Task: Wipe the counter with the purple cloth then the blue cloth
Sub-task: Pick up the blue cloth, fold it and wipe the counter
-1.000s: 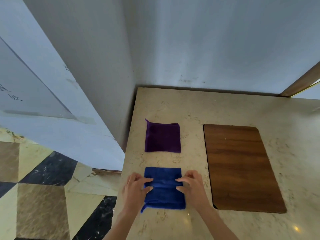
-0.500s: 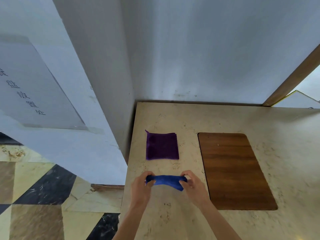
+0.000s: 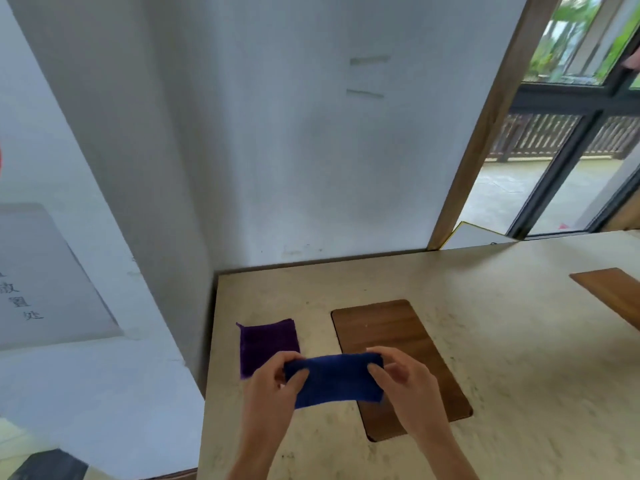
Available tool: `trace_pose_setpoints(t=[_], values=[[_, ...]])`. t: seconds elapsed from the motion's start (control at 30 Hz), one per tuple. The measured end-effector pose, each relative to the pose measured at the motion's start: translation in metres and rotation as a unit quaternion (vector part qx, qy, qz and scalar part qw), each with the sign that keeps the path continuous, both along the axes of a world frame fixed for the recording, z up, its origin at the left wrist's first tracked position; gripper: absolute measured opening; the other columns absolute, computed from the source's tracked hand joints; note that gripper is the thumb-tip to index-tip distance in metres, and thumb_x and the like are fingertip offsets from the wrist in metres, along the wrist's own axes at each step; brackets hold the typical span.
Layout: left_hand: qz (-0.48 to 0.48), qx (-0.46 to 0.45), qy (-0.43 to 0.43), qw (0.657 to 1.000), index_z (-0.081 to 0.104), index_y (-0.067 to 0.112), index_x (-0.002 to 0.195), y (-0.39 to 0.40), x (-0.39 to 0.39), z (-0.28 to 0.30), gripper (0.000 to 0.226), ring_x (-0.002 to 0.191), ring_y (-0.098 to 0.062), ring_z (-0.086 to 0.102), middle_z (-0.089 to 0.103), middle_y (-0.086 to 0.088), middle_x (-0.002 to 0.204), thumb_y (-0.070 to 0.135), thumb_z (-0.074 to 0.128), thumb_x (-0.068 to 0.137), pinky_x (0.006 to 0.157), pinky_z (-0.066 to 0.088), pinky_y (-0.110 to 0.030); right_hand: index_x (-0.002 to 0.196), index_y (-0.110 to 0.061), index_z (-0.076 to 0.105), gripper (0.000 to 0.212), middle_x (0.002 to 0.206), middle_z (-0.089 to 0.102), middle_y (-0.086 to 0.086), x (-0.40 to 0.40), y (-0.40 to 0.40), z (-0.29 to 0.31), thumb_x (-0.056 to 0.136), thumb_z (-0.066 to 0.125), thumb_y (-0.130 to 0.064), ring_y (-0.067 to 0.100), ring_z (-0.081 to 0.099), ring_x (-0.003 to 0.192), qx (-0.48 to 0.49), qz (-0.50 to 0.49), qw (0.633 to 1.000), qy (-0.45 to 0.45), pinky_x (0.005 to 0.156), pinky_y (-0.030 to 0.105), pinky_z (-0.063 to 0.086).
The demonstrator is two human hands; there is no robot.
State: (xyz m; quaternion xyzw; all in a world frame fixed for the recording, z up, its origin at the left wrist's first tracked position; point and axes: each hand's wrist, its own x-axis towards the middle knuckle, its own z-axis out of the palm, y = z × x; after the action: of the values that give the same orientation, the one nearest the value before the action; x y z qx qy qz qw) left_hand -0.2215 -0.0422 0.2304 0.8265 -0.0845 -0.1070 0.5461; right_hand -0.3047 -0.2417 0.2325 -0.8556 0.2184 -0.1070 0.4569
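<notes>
Blue cloth (image 3: pixel 335 379) stretched between left hand (image 3: pixel 273 379) and right hand (image 3: pixel 401 379), both gripping its ends

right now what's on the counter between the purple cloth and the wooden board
Nothing lies there: the head view shows a bare strip of counter between the purple cloth and the wooden board.

A service counter in a public or commercial building rather than a home: a beige stone counter (image 3: pixel 485 341) runs out from a plain white wall (image 3: pixel 311 133), with wooden panels (image 3: pixel 398 358) inset in its top. A printed Chinese notice (image 3: pixel 34 278) hangs at left, and dark-framed glass doors (image 3: pixel 568 150) show a fenced terrace
</notes>
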Motion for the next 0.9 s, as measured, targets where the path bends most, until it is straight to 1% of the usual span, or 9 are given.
trace_pose_setpoints(t=[0.1, 0.2, 0.27, 0.37, 0.5, 0.63, 0.73, 0.8, 0.9], values=[[-0.018, -0.016, -0.026, 0.999, 0.064, 0.043, 0.084, -0.035, -0.019, 0.021, 0.037, 0.086, -0.011, 0.067, 0.073, 0.01, 0.087, 0.007, 0.068, 0.089, 0.073, 0.053, -0.025, 0.104, -0.049, 0.062, 0.025, 0.084, 0.076, -0.017, -0.029, -0.026, 0.022, 0.095, 0.067, -0.026, -0.003, 0.07, 0.082, -0.017, -0.038, 0.999, -0.024, 0.069, 0.01, 0.053], [-0.033, -0.025, -0.037, 0.998, 0.063, 0.045, 0.082, -0.077, -0.043, 0.037, 0.04, 0.088, -0.012, 0.067, 0.071, 0.009, 0.093, 0.006, 0.068, 0.09, 0.069, 0.049, -0.02, 0.097, -0.057, 0.06, 0.031, 0.079, 0.076, -0.019, -0.064, -0.06, 0.036, 0.092, 0.07, -0.028, -0.006, 0.07, 0.078, -0.017, -0.075, 0.996, -0.042, 0.067, 0.009, 0.053], [-0.051, -0.024, -0.045, 0.997, 0.064, 0.045, 0.084, -0.109, -0.064, 0.045, 0.038, 0.09, -0.012, 0.067, 0.071, 0.01, 0.097, 0.008, 0.066, 0.091, 0.075, 0.053, -0.023, 0.094, -0.06, 0.06, 0.034, 0.078, 0.076, -0.019, -0.09, -0.087, 0.042, 0.091, 0.071, -0.028, -0.004, 0.07, 0.078, -0.014, -0.102, 0.993, -0.057, 0.069, 0.01, 0.054], [-0.079, -0.014, -0.063, 0.995, 0.067, 0.042, 0.09, -0.167, -0.099, 0.051, 0.031, 0.094, -0.011, 0.065, 0.068, 0.012, 0.099, 0.011, 0.065, 0.092, 0.087, 0.055, -0.032, 0.099, -0.054, 0.066, 0.03, 0.082, 0.076, -0.016, -0.132, -0.135, 0.045, 0.094, 0.067, -0.025, 0.001, 0.071, 0.082, 0.001, -0.133, 0.988, -0.076, 0.072, 0.013, 0.054], [-0.125, 0.004, -0.084, 0.988, 0.065, 0.039, 0.093, -0.258, -0.147, 0.047, 0.032, 0.097, -0.007, 0.059, 0.062, 0.014, 0.1, 0.007, 0.063, 0.093, 0.083, 0.044, -0.024, 0.095, -0.054, 0.066, 0.029, 0.083, 0.076, -0.012, -0.197, -0.21, 0.041, 0.096, 0.066, -0.024, 0.004, 0.07, 0.083, 0.02, -0.17, 0.982, -0.079, 0.069, 0.01, 0.05], [-0.139, 0.003, -0.055, 0.989, 0.064, 0.032, 0.1, -0.345, -0.195, 0.044, 0.029, 0.099, -0.018, 0.06, 0.059, 0.012, 0.099, 0.004, 0.061, 0.094, 0.089, 0.044, -0.029, 0.095, -0.055, 0.066, 0.031, 0.084, 0.077, -0.009, -0.254, -0.284, 0.04, 0.096, 0.065, -0.024, -0.006, 0.067, 0.084, 0.03, -0.204, 0.975, -0.081, 0.067, 0.007, 0.051], [-0.142, 0.018, -0.053, 0.988, 0.064, 0.033, 0.1, -0.393, -0.223, 0.04, 0.027, 0.094, -0.016, 0.056, 0.059, 0.005, 0.096, 0.006, 0.061, 0.095, 0.087, 0.039, -0.027, 0.092, -0.059, 0.063, 0.032, 0.086, 0.077, -0.015, -0.282, -0.329, 0.037, 0.096, 0.064, -0.027, -0.002, 0.069, 0.084, 0.036, -0.22, 0.973, -0.066, 0.07, 0.01, 0.053], [-0.151, 0.042, -0.067, 0.985, 0.068, 0.03, 0.106, -0.421, -0.234, 0.04, 0.024, 0.09, -0.016, 0.054, 0.057, 0.002, 0.096, 0.009, 0.06, 0.096, 0.083, 0.037, -0.025, 0.092, -0.058, 0.065, 0.029, 0.088, 0.077, -0.016, -0.293, -0.356, 0.036, 0.097, 0.064, -0.029, -0.001, 0.069, 0.084, 0.045, -0.224, 0.972, -0.059, 0.07, 0.01, 0.053], [-0.142, 0.045, -0.076, 0.986, 0.073, 0.023, 0.111, -0.462, -0.238, 0.035, 0.025, 0.081, -0.005, 0.052, 0.052, 0.004, 0.09, 0.008, 0.059, 0.097, 0.071, 0.039, -0.013, 0.091, -0.056, 0.068, 0.028, 0.086, 0.076, -0.016, -0.301, -0.393, 0.028, 0.096, 0.066, -0.028, -0.007, 0.068, 0.084, 0.057, -0.236, 0.968, -0.07, 0.065, 0.008, 0.054]])
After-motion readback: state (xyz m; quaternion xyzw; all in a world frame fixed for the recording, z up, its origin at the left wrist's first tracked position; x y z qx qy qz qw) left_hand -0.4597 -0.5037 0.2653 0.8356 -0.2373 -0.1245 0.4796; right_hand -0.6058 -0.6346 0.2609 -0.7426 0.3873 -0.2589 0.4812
